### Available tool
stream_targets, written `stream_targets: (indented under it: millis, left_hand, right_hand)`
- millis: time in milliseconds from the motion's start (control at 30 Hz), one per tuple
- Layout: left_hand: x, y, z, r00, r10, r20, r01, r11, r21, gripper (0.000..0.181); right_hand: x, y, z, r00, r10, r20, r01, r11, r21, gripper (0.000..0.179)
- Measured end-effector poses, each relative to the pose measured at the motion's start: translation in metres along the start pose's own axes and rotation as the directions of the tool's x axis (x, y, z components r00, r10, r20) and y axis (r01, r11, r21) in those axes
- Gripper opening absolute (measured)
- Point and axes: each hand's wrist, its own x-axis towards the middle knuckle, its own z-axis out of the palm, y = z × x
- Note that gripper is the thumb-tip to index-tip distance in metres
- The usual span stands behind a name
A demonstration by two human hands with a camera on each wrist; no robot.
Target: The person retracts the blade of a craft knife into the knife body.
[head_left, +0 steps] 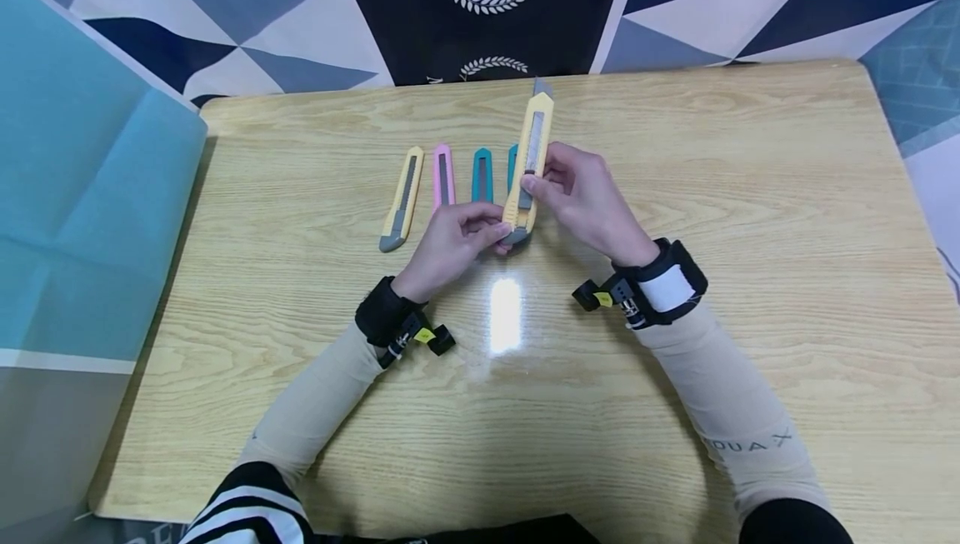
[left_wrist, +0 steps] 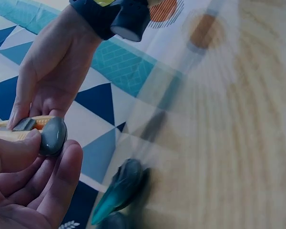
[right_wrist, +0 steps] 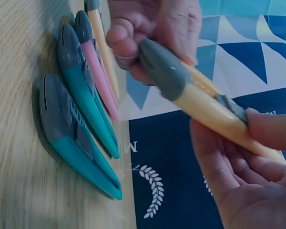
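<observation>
Both hands hold a yellow utility knife (head_left: 534,136) above the table, its grey end cap (right_wrist: 164,67) toward me. A short grey blade tip (head_left: 542,87) shows past its far end. My left hand (head_left: 450,248) pinches the knife near the end cap between thumb and fingers. Further up, my right hand (head_left: 596,202) grips the body, with the thumb at the grey slider (right_wrist: 232,109). Behind the hands lie another yellow utility knife (head_left: 402,198), a pink one (head_left: 443,173) and a teal one (head_left: 482,173). A second teal knife (right_wrist: 78,143) is partly hidden in the head view.
The wooden table (head_left: 262,319) spreads around the hands. Patterned sheets (head_left: 285,19) hang along its far edge, and a blue sheet (head_left: 90,169) stands at the left. Each wrist wears a black strap with a small camera (head_left: 441,339).
</observation>
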Motion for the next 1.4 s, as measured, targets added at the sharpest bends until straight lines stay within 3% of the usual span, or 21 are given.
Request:
stream_targets:
  millis: [133, 267, 433, 500, 600, 700, 833, 1033, 1400]
  left_hand:
    - [0.000, 0.001, -0.003, 0.999, 0.048, -0.010, -0.048, 0.999, 0.011, 0.018]
    - [0.001, 0.001, -0.004, 0.997, 0.078, -0.022, -0.078, 0.997, 0.024, 0.018]
    - [0.008, -0.024, -0.005, 0.996, 0.082, -0.032, -0.081, 0.997, 0.015, 0.017]
    - [0.010, -0.033, -0.005, 0.996, 0.082, -0.030, -0.082, 0.997, 0.015, 0.017]
    - [0.010, -0.034, -0.005, 0.996, 0.088, -0.029, -0.087, 0.996, 0.021, 0.016]
    - [0.009, -0.032, -0.004, 0.996, 0.084, -0.030, -0.084, 0.996, 0.012, 0.015]
    - [0.005, -0.018, -0.003, 0.997, 0.077, -0.031, -0.077, 0.997, 0.011, 0.015]
    - [0.000, -0.001, -0.001, 0.996, 0.078, -0.034, -0.078, 0.997, 0.004, 0.016]
    - [0.000, -0.002, -0.001, 0.996, 0.072, -0.049, -0.072, 0.997, 0.004, 0.017]
  right_hand:
    - [0.000, 0.000, 0.001, 0.999, -0.007, -0.033, 0.008, 0.999, 0.042, 0.025]
    - [-0.002, -0.009, 0.002, 1.000, 0.016, -0.005, -0.016, 0.998, 0.067, 0.021]
    - [-0.008, -0.033, 0.004, 0.999, 0.026, 0.019, -0.027, 0.998, 0.054, 0.023]
    - [-0.008, -0.033, 0.004, 1.000, 0.027, 0.012, -0.028, 0.999, 0.047, 0.024]
    - [-0.008, -0.031, 0.004, 0.999, 0.031, 0.012, -0.032, 0.998, 0.061, 0.025]
    - [-0.005, -0.019, 0.005, 0.999, 0.036, 0.013, -0.037, 0.997, 0.071, 0.026]
    - [-0.002, -0.003, 0.008, 0.999, 0.043, -0.007, -0.043, 0.998, 0.041, 0.026]
    - [-0.002, 0.002, 0.009, 0.999, 0.009, -0.033, -0.009, 1.000, -0.005, 0.024]
    - [-0.002, 0.001, 0.010, 0.998, -0.034, -0.048, 0.033, 0.999, -0.019, 0.019]
